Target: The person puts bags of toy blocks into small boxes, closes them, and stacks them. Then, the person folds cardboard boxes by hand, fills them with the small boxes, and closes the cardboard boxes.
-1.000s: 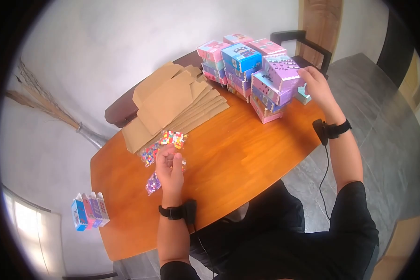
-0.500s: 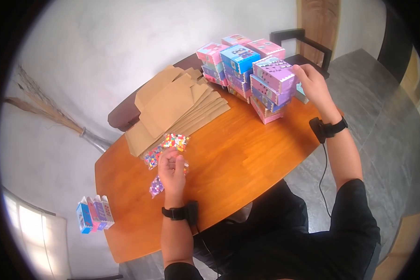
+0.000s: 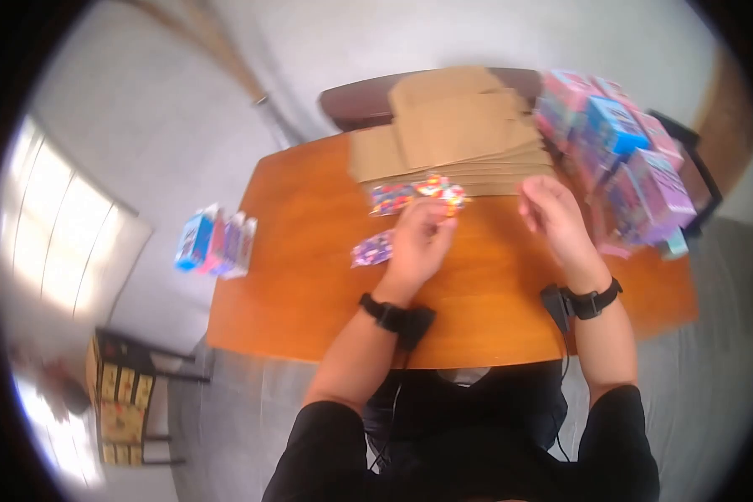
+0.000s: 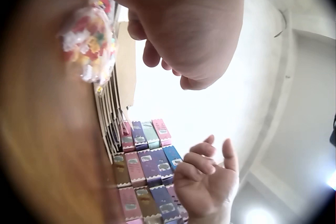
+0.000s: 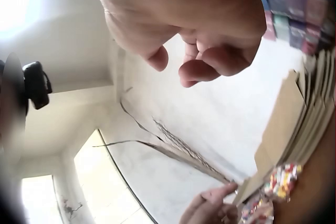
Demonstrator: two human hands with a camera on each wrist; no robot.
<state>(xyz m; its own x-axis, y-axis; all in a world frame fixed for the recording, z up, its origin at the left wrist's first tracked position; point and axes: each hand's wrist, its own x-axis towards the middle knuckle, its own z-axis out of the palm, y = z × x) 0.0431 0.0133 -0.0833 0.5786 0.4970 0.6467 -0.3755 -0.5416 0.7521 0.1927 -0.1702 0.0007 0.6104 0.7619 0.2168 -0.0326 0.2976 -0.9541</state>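
My left hand (image 3: 422, 243) hovers over the table with loosely curled fingers, holding nothing. Just past it lie a clear bag of red, yellow and white beads or small pieces (image 3: 443, 189) and a darker mixed bag (image 3: 391, 199); a purple bag (image 3: 373, 248) is beside the wrist. My right hand (image 3: 556, 217) is raised in front of the flat cardboard, its fingers relaxed and bent. Nothing shows in its grasp in the right wrist view. To its right stand stacked printed boxes, with a purple box (image 3: 661, 182) on top at the near end.
Flattened brown cardboard (image 3: 460, 134) is piled along the far edge of the wooden table (image 3: 494, 318). Several small printed boxes (image 3: 217, 243) stand together at the left edge. Behind the table is a dark brown chair back (image 3: 356, 107). Cables run from both wrist cameras.
The right hand has let go of the purple box, set squarer on the stack, and moved left toward the middle. The head view has swung right-to-left; the left hand stays near the bags.
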